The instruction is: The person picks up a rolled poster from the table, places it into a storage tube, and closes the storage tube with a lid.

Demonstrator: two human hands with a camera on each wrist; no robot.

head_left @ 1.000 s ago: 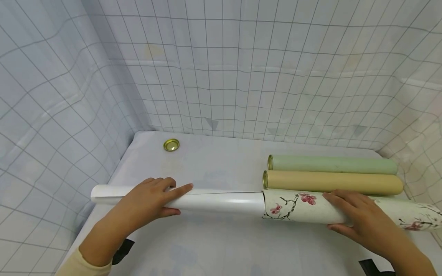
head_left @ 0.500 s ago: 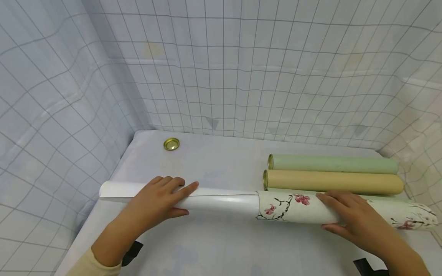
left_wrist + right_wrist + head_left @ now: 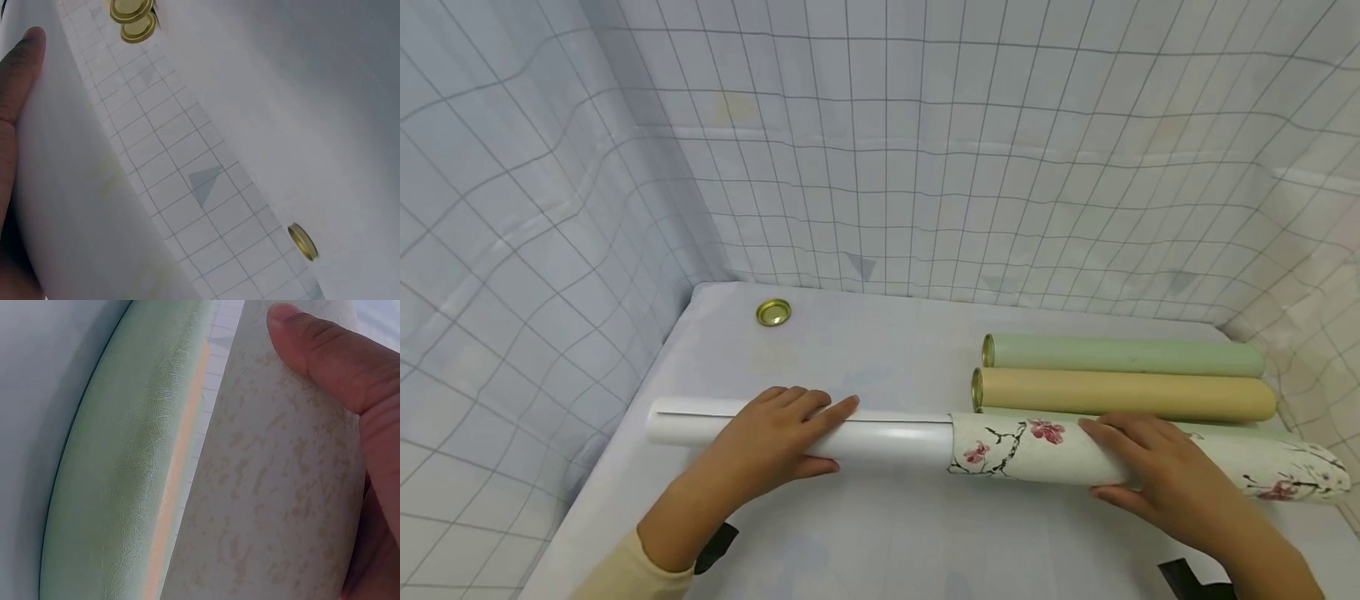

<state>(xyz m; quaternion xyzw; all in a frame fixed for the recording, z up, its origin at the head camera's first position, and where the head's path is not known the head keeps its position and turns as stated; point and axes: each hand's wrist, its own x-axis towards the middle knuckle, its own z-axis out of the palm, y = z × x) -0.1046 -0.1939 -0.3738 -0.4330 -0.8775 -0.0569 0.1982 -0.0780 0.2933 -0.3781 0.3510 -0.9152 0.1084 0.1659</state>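
A white paper roll [image 3: 898, 442] lies crosswise near the front, its right part inside a tube with a plum-blossom print [image 3: 1037, 458]. My left hand [image 3: 771, 442] grips the roll from above, thumb on the near side. In the left wrist view only part of that hand [image 3: 11, 106] shows, against the pale roll [image 3: 75, 187]. Round the middle of the blossom tube my right hand [image 3: 1165, 467] holds on, fingers over the top. The right wrist view has its thumb [image 3: 325, 347] along the mottled tube [image 3: 269, 475]. The inner end of the roll is hidden.
Behind the blossom tube lie a tan tube [image 3: 1120, 395] and a pale green tube [image 3: 1120, 356], with another green edge peeking out below the tan one. A gold metal lid [image 3: 773, 312] rests at the back left. Grid-patterned cloth [image 3: 910, 150] walls the table.
My left hand has moved right with the white roll, and less of the roll shows outside the blossom tube. My right hand and the tube have shifted slightly left.
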